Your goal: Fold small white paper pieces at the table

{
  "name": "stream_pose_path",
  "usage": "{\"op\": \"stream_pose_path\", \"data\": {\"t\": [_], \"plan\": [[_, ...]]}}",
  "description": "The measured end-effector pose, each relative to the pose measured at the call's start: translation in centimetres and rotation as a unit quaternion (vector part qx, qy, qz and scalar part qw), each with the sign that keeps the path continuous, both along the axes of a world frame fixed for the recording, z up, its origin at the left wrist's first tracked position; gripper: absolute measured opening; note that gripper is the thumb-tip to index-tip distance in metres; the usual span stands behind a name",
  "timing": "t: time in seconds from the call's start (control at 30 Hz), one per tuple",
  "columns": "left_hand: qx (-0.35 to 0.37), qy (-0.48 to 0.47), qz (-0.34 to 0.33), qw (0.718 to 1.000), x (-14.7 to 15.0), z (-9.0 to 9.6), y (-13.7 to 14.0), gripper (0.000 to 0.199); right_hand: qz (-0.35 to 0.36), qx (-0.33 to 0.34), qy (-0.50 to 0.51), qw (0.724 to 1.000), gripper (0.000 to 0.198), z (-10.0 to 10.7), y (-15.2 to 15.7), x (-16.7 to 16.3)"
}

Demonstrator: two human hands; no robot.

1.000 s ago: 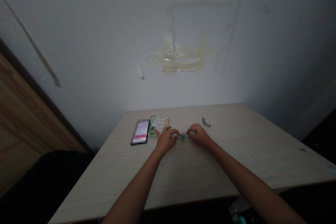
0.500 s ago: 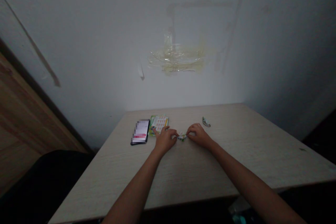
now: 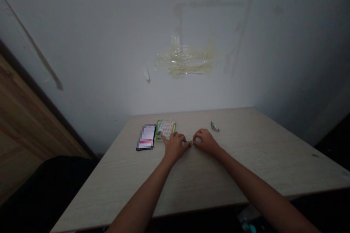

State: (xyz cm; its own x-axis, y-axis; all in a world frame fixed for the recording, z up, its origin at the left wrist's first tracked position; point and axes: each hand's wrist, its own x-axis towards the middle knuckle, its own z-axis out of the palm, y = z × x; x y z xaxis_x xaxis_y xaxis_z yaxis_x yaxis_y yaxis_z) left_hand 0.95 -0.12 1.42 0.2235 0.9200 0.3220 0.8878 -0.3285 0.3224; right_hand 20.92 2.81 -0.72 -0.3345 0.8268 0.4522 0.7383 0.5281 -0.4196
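Note:
A small green-and-white folded piece (image 3: 189, 139), perhaps paper or wrapper, is between the fingertips of both hands, low over the table. From the left, my left hand (image 3: 175, 147) has its thumb stretched along the near side of the piece, its other fingers bent. On the other side, my right hand (image 3: 205, 140) pinches the piece's right end between thumb and forefinger. Most of the piece is hidden by fingers. Just beyond the left hand lies a flat green-and-white printed sheet or packet (image 3: 167, 128). A similar small folded piece (image 3: 214, 126) rests beyond the right hand.
A phone (image 3: 147, 137) with a lit, blurred screen lies left of the printed sheet on the light wooden table (image 3: 246, 156). The table's far edge meets a wall (image 3: 115, 62) with old tape on it. A black object, perhaps a chair (image 3: 54, 185), stands at the left.
My left hand has shifted slightly right, its thumb now closer to my right fingertips. Less of the folded piece shows between the hands. The phone, sheet and other piece are unmoved.

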Motion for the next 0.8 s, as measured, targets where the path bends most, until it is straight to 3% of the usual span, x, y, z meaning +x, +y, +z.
{"op": "stream_pose_path", "data": {"t": [0.37,0.8], "plan": [[0.018,-0.014,0.006,1.0,0.49,-0.7,-0.14,0.025,-0.008,-0.013,0.007,1.0,0.018,-0.04,-0.16,-0.08],[0.002,-0.011,-0.007,1.0,0.67,-0.38,-0.4,0.015,-0.007,-0.032,0.045,0.998,0.014,-0.58,0.71,0.33]]}}
